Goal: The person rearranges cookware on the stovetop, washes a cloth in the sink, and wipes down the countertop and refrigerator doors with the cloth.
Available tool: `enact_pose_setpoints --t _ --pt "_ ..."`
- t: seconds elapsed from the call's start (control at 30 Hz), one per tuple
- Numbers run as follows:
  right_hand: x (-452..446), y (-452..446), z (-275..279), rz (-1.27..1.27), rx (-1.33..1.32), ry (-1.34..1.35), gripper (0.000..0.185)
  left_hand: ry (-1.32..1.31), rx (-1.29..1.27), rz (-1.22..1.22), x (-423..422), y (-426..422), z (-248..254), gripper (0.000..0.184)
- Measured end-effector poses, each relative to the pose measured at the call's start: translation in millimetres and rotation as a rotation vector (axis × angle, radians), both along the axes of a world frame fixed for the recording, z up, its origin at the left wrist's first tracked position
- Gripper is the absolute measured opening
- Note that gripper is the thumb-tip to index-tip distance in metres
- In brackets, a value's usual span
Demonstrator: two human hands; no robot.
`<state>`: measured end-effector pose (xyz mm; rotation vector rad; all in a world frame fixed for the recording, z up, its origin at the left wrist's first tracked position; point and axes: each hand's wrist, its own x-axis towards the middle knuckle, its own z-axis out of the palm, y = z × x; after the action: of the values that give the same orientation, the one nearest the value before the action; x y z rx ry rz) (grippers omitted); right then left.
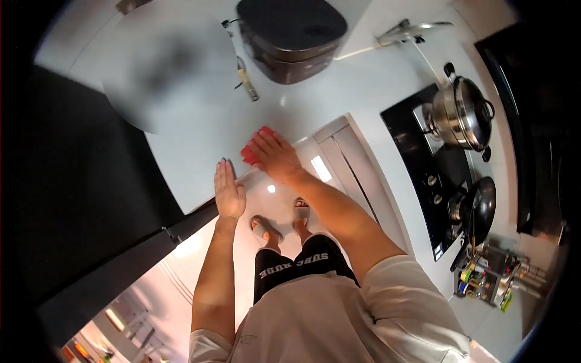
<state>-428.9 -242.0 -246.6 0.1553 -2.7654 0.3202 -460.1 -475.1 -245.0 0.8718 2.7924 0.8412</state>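
My right hand (pixel 275 158) presses a red cloth (pixel 264 130) onto the white countertop (pixel 200 154), close to its front edge. The cloth is bunched under the palm and fingers and shows around them. My left hand (pixel 230 192) rests at the counter's edge to the left of the cloth, with fingers stretched out and nothing in it. Beyond the cloth, a small tool with a yellowish handle (pixel 247 83) lies on the counter.
A dark lidded appliance (pixel 290 36) stands at the back. To the right, the black gas hob (pixel 417 163) carries a steel pot (pixel 454 118) and a black wok (pixel 481 209). A spice rack (pixel 493 275) stands beyond. A blurred pale disc hides the upper left.
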Motion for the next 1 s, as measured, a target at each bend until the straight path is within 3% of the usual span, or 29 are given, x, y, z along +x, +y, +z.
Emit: enact_pose_setpoints --t 0.17,0.27,0.43,0.53,0.63,0.7,0.73,0.77,0.83,0.9,0.93,1.0 --pt "32 121 -16 -0.133 0.2 0.046 0.059 0.014 -0.091 -0.148 17 56 0 0.075" --pt "46 182 -28 -0.252 0.334 -0.021 0.075 0.006 -0.115 -0.198 25 79 1 0.075" --pt "68 236 -20 -0.278 0.088 -0.232 0.07 -0.08 -0.128 -0.229 36 92 27 0.078" --pt "75 211 -1 -0.236 -0.904 -0.315 0.057 -0.074 -0.084 -0.202 46 84 34 0.075" --pt "84 164 9 -0.323 -1.776 -0.499 0.043 -0.31 -0.098 -0.113 57 77 65 0.071" --pt "92 113 29 -0.203 -2.207 -0.346 0.041 -0.425 -0.057 -0.038 65 71 82 0.07" --pt "94 91 35 -0.163 -2.388 -0.348 0.041 -0.409 0.025 0.019 69 66 77 0.074" --pt "94 70 42 -0.128 -2.567 -0.345 0.042 -0.567 0.175 0.102 73 61 85 0.075" --pt "94 32 82 -0.063 -2.719 -0.353 0.041 -0.886 0.478 0.234 77 54 105 0.079" --pt "100 -2 126 0.07 -2.761 -0.438 0.038 -0.983 0.697 0.302 83 44 120 0.076" --pt "102 -15 124 0.045 -2.68 -0.441 0.038 -1.026 0.808 0.34 87 35 126 0.075" --pt "98 -41 114 0.012 -2.508 -0.436 0.036 -0.877 0.771 0.28 91 16 124 0.064"
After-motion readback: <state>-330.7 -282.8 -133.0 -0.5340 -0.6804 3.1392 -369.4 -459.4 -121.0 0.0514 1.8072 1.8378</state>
